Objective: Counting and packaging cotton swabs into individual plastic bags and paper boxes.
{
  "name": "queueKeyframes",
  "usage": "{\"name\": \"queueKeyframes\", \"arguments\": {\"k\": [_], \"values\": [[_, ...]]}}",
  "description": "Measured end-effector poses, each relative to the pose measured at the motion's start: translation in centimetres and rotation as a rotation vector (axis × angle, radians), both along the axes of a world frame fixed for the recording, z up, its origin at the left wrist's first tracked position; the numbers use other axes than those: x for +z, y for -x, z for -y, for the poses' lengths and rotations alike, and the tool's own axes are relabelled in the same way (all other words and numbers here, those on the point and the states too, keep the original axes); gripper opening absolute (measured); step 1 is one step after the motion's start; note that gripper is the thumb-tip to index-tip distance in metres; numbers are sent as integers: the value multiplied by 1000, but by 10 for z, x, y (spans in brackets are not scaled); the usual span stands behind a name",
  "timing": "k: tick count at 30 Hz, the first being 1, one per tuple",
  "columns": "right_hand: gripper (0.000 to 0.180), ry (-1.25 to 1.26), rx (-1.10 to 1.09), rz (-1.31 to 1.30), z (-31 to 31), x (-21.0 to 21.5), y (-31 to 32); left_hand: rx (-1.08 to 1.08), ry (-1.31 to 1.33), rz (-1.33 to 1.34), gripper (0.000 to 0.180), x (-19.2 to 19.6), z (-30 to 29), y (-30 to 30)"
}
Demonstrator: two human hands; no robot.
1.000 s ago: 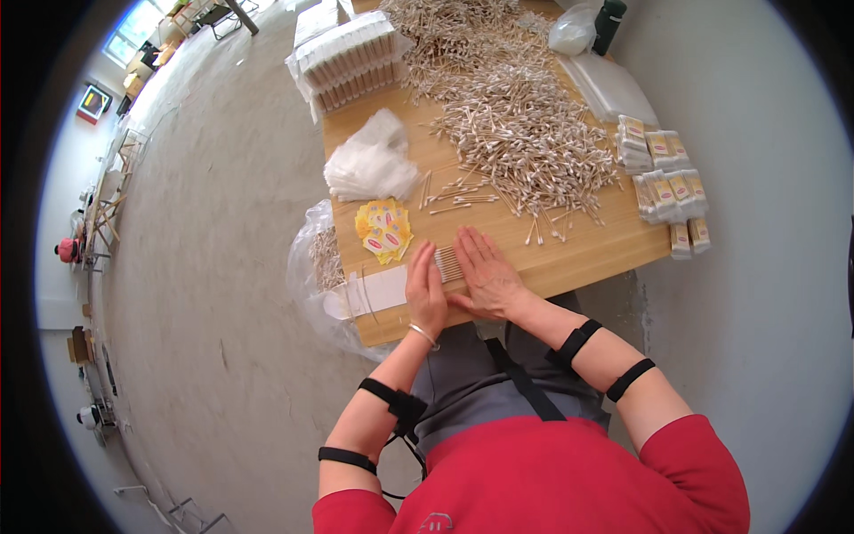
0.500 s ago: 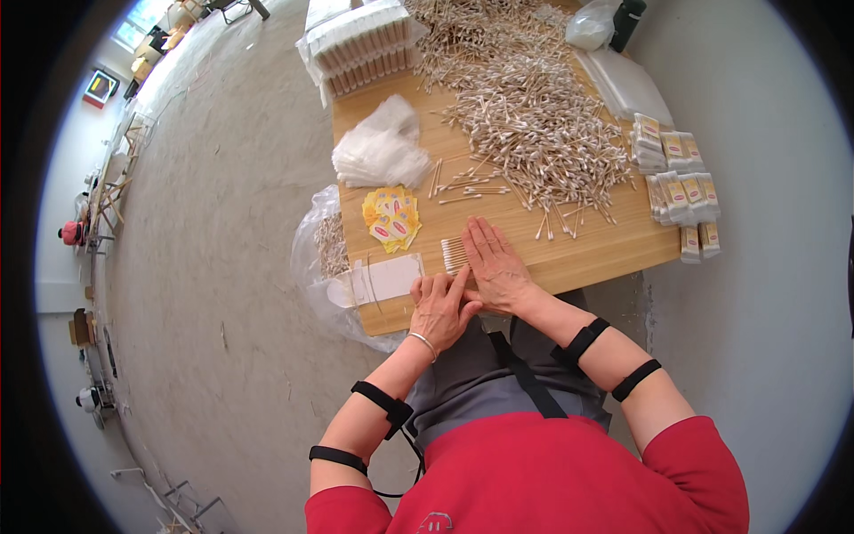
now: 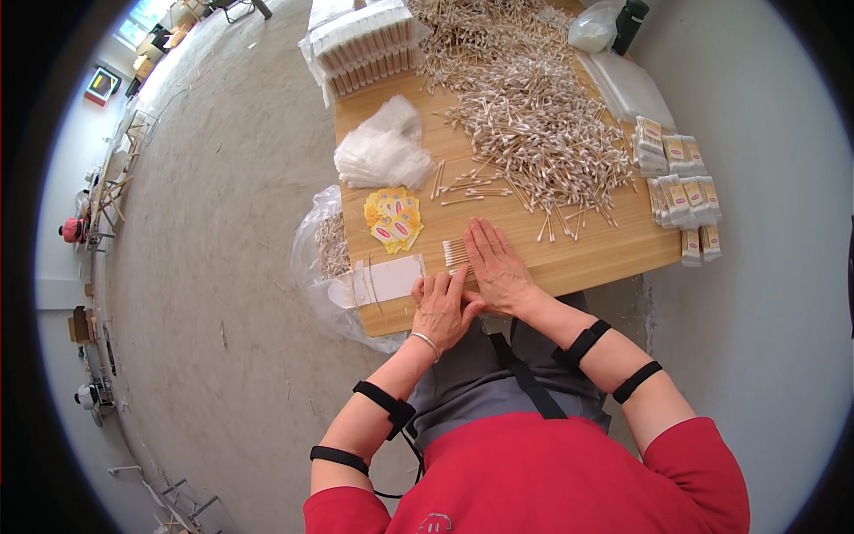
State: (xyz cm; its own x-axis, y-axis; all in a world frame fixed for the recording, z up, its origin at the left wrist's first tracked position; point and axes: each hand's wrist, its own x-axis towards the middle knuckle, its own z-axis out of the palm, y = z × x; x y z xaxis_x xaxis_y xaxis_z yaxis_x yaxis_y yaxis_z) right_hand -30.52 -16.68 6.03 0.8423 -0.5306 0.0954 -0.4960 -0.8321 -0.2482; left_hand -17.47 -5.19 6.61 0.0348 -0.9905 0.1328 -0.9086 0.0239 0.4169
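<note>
A short row of cotton swabs [image 3: 455,253] lies side by side near the table's front edge, with white tips toward the left. My right hand [image 3: 498,274] rests flat against their right ends, fingers straight and together; its palm hides part of the row. Just in front, my left hand [image 3: 441,308] has its index fingertip at the nearest swabs, the thumb apart and the other fingers bent. Left of that hand lies a white rectangular card or tray [image 3: 394,279]. Beyond it is a pile of yellow printed labels [image 3: 392,219].
A big heap of loose swabs [image 3: 543,125] covers the table's far middle. Clear plastic bags [image 3: 384,147] and stacked swab packs [image 3: 369,53] stand at left. Small filled packets [image 3: 685,196] line the right edge. A plastic sack [image 3: 311,254] hangs off the left side.
A small gap now shows between the swab row and the swabs at my left index fingertip. Both hands have barely moved.
</note>
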Motion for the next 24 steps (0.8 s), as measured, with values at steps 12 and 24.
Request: {"name": "queueKeyframes", "arguments": {"k": [12, 24], "values": [[92, 38, 11, 12, 0, -3, 0, 106, -7, -6, 67, -2, 4, 6], [94, 34, 19, 5, 0, -2, 0, 186, -5, 0, 68, -4, 9, 10]]}}
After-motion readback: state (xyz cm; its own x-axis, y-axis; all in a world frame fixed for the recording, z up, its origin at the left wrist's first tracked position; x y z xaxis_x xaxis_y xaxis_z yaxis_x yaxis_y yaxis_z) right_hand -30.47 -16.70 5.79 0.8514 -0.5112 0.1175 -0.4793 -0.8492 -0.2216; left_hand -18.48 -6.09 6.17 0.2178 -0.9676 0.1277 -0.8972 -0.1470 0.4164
